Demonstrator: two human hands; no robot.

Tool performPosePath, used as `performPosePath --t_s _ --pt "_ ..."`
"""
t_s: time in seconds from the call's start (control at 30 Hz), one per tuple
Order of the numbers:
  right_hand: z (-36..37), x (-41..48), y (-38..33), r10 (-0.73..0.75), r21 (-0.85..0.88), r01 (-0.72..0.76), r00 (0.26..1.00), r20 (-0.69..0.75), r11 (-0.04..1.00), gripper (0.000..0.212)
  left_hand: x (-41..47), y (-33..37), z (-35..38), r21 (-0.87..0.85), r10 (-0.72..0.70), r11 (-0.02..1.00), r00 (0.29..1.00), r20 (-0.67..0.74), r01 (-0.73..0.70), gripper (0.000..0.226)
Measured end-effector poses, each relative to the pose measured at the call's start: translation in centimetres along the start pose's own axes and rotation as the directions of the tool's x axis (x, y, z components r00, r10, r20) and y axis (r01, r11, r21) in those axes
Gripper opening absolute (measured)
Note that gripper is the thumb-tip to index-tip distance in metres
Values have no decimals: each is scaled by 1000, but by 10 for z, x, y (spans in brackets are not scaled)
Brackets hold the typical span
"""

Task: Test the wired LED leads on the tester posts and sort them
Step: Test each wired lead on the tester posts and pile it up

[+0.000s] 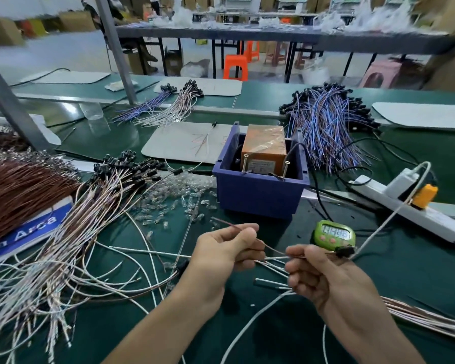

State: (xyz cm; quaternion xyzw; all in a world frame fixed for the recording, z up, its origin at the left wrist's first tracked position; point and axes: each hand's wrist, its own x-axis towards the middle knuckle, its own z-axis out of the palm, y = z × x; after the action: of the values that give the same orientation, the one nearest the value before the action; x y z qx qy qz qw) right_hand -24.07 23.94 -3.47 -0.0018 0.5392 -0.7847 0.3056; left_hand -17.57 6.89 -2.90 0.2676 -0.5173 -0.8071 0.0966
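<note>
A person's left hand (226, 248) and right hand (323, 274) hold one wired LED lead (273, 249) stretched between them, in front of the blue bin (260, 195) that houses the orange tester (263, 145). The left hand pinches the lead's wire end between thumb and forefinger. The right hand's curled fingers pinch it just short of its black LED holder (344, 250). The lead is apart from the two metal tester posts (244, 162) at the bin's front rim. Left of the bin lies a tangled heap of brown-and-white leads (111, 195), with loose clear bulbs (179, 198) just beside the bin. A green timer (335, 235) sits before the bin's right corner. Blue-and-purple leads (331, 127) are heaped behind the bin to its right, and a white power strip (405, 206) lies to the right of the bin.
</note>
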Motion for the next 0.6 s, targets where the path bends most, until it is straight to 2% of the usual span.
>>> performPosePath --t_s 0.1,0.2,0.27,0.3,0.33,0.37,0.4,0.43,0.5,0.57,0.6 --pt "-1 -2 0 -5 -71 4 1000 -14 997 27 5 -1 0 -22 11 1000 1000 -18 -11 16" --pt "-18 1 -8 -101 -114 81 978 -184 990 24 4 -8 -1 45 87 995 996 -11 -87 15" --pt "-34 1 -17 -323 -391 176 880 -348 903 18 3 -15 0 89 117 989 993 0 -117 8" --pt "-38 0 -22 -479 -592 196 797 -368 782 17 3 -19 0 123 135 983 991 8 -135 6" --pt "-37 -2 -26 -618 -750 209 720 -316 628 16 4 -23 0 157 155 975 988 17 -156 8" --pt "-31 -4 -29 -701 -837 238 679 -221 494 14 5 -25 2 181 172 968 985 27 -174 11" --pt "-19 -4 -30 -730 -870 288 674 -113 400 13 6 -26 3 198 190 961 981 42 -195 13" --pt "-7 -1 -29 -713 -878 341 702 -2 337 14 7 -27 5 212 210 953 976 60 -218 14" --pt "19 8 -21 -545 -849 414 817 187 328 16 9 -29 6 221 256 937 962 97 -271 17" --pt "39 19 -10 -369 -787 445 881 297 427 20 11 -31 4 192 294 931 949 115 -312 15" --pt "46 23 -5 -340 -750 452 886 315 483 23 12 -31 3 188 313 925 942 118 -331 17"
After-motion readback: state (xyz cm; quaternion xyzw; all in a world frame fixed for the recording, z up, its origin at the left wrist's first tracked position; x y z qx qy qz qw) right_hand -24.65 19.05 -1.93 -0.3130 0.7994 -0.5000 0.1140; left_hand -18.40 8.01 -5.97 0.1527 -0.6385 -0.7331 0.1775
